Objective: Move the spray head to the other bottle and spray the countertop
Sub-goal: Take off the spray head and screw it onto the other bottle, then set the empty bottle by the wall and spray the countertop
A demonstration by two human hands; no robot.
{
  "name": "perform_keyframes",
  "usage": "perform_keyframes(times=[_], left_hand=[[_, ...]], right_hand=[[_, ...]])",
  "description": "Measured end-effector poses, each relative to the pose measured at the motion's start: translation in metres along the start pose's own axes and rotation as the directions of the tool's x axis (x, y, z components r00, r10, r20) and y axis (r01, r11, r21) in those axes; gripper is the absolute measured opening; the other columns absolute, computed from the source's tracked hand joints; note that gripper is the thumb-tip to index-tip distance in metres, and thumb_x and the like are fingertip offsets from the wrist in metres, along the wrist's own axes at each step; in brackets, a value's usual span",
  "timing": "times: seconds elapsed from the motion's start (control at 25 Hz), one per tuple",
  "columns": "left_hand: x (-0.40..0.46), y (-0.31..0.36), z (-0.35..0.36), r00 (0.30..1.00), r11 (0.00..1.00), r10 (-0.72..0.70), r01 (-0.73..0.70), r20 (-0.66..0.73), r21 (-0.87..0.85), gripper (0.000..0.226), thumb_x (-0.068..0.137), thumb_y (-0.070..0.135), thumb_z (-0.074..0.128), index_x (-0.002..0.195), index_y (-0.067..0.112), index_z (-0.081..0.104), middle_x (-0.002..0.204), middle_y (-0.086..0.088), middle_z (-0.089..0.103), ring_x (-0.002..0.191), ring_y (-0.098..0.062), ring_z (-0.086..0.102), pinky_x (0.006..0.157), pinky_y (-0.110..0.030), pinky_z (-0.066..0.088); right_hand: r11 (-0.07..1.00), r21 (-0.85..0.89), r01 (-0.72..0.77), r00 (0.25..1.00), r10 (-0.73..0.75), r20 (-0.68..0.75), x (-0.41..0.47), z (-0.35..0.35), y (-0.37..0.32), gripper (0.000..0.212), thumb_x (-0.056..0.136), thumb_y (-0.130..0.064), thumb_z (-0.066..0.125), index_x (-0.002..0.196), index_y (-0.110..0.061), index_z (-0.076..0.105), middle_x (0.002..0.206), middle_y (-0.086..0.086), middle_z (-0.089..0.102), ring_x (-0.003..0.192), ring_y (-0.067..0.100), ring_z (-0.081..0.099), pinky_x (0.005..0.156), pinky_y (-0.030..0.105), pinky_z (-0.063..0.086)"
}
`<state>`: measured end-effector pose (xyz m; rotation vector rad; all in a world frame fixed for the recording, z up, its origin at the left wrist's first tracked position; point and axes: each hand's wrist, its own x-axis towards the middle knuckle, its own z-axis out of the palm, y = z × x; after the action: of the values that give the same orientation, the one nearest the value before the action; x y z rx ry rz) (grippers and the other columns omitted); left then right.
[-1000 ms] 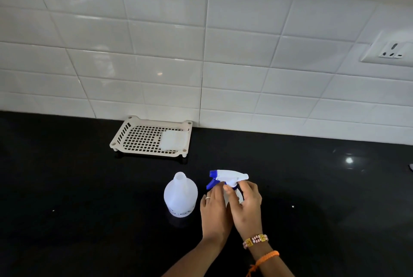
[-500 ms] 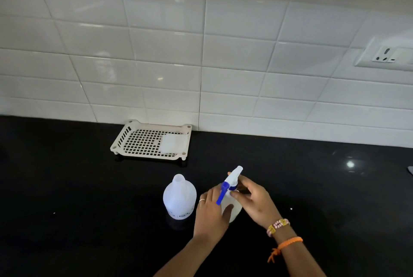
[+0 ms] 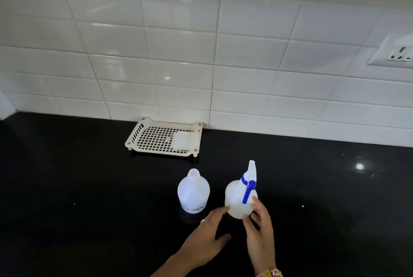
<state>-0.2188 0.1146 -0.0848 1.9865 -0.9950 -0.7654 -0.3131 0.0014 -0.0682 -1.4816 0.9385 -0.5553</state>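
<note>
Two white translucent bottles stand on the black countertop. The left bottle has a bare open neck. On the right bottle sits the white spray head with its blue collar and trigger; the nozzle points away towards the wall and the trigger faces me. My right hand grips the right bottle low on its near right side with thumb and fingers. My left hand lies lower and to the left, fingers spread, its index fingertip at the bottle's lower left edge.
A cream perforated plastic tray stands against the white tiled wall behind the bottles, with a white pad in its right end. A wall socket is at the far right.
The spray head has swung from pointing left to pointing at the wall. Both hands have dropped from the head to the bottle's base, and my left hand has opened and pulled back.
</note>
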Motion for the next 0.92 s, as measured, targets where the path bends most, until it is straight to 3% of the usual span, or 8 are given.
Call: perform_keyframes(times=[0.08, 0.16, 0.28, 0.44, 0.52, 0.68, 0.76, 0.92], left_hand=[[-0.028, -0.021, -0.024, 0.994, 0.97, -0.109, 0.109, 0.009, -0.218, 0.038, 0.09, 0.017, 0.056, 0.119, 0.041, 0.056, 0.126, 0.017, 0.057, 0.109, 0.003, 0.056, 0.096, -0.015, 0.043], [-0.044, -0.042, -0.056, 0.942, 0.891, -0.315, 0.25, -0.119, -0.38, 0.028, 0.093, 0.014, 0.051, 0.1, 0.036, 0.066, 0.112, 0.005, 0.066, 0.098, -0.008, 0.063, 0.083, -0.019, 0.049], [-0.036, -0.05, -0.082, 0.836, 0.751, -0.527, 0.376, -0.15, -0.543, 0.024, 0.096, 0.024, 0.044, 0.118, 0.027, 0.054, 0.122, 0.003, 0.055, 0.101, -0.014, 0.058, 0.082, -0.027, 0.043], [-0.005, -0.04, -0.09, 0.907, 0.793, -0.392, 0.248, -0.155, -0.556, 0.046, 0.097, 0.03, 0.042, 0.141, 0.026, 0.031, 0.143, 0.004, 0.037, 0.13, -0.016, 0.04, 0.106, -0.033, 0.034], [0.004, -0.038, -0.089, 0.927, 0.799, -0.35, 0.222, -0.132, -0.559, 0.045, 0.097, 0.029, 0.041, 0.141, 0.026, 0.03, 0.143, 0.003, 0.039, 0.125, -0.013, 0.042, 0.1, -0.028, 0.036], [0.011, -0.029, -0.086, 0.936, 0.784, -0.33, 0.198, -0.125, -0.589, 0.047, 0.097, 0.025, 0.042, 0.142, 0.026, 0.028, 0.136, 0.006, 0.043, 0.113, -0.005, 0.046, 0.091, -0.021, 0.039], [0.021, -0.016, -0.092, 0.946, 0.772, -0.295, 0.151, -0.137, -0.618, 0.048, 0.096, 0.02, 0.045, 0.141, 0.026, 0.028, 0.127, 0.009, 0.045, 0.103, -0.002, 0.051, 0.078, -0.014, 0.045], [0.088, 0.01, -0.111, 0.958, 0.76, -0.216, 0.045, -0.186, -0.648, 0.037, 0.094, 0.007, 0.044, 0.124, 0.029, 0.041, 0.116, 0.006, 0.055, 0.098, -0.001, 0.057, 0.068, -0.01, 0.049]], right_hand=[[0.961, 0.119, -0.251, 0.967, 0.245, 0.064, -0.019, 0.015, 0.009, 0.048, 0.088, 0.002, 0.056, 0.127, -0.026, 0.05, 0.13, 0.009, 0.047, 0.115, 0.021, 0.047, 0.095, 0.038, 0.039], [0.913, 0.091, -0.397, 0.896, 0.364, 0.254, -0.031, 0.04, 0.007, 0.045, 0.088, -0.001, 0.056, 0.123, -0.029, 0.049, 0.132, 0.012, 0.046, 0.116, 0.023, 0.046, 0.096, 0.041, 0.037], [0.956, -0.035, -0.291, 0.896, 0.285, 0.34, -0.025, 0.069, -0.002, 0.064, 0.085, -0.008, 0.063, 0.137, -0.029, 0.035, 0.145, 0.009, 0.033, 0.131, 0.028, 0.036, 0.104, 0.039, 0.034], [0.989, -0.088, -0.118, 0.958, 0.137, 0.252, -0.004, 0.11, -0.011, 0.094, 0.071, -0.009, 0.075, 0.146, -0.026, 0.02, 0.147, 0.005, 0.029, 0.131, 0.026, 0.036, 0.104, 0.037, 0.04], [0.993, -0.075, -0.088, 0.972, 0.102, 0.21, 0.003, 0.121, -0.011, 0.097, 0.067, -0.011, 0.077, 0.145, -0.026, 0.021, 0.142, 0.004, 0.034, 0.126, 0.024, 0.042, 0.095, 0.033, 0.048], [0.996, -0.074, -0.059, 0.992, 0.066, 0.104, 0.015, 0.128, -0.008, 0.087, 0.073, -0.021, 0.074, 0.143, -0.028, 0.024, 0.142, 0.002, 0.037, 0.128, 0.023, 0.041, 0.103, 0.046, 0.044], [0.998, -0.054, -0.028, 0.997, 0.032, 0.073, 0.027, 0.132, -0.016, 0.083, 0.076, -0.023, 0.071, 0.143, -0.03, 0.022, 0.142, 0.0, 0.036, 0.128, 0.022, 0.041, 0.102, 0.046, 0.045], [1.0, 0.015, 0.011, 0.999, -0.011, -0.048, 0.087, 0.142, -0.047, 0.081, 0.073, -0.03, 0.065, 0.143, -0.031, 0.023, 0.141, 0.005, 0.037, 0.124, 0.025, 0.045, 0.098, 0.046, 0.048]])
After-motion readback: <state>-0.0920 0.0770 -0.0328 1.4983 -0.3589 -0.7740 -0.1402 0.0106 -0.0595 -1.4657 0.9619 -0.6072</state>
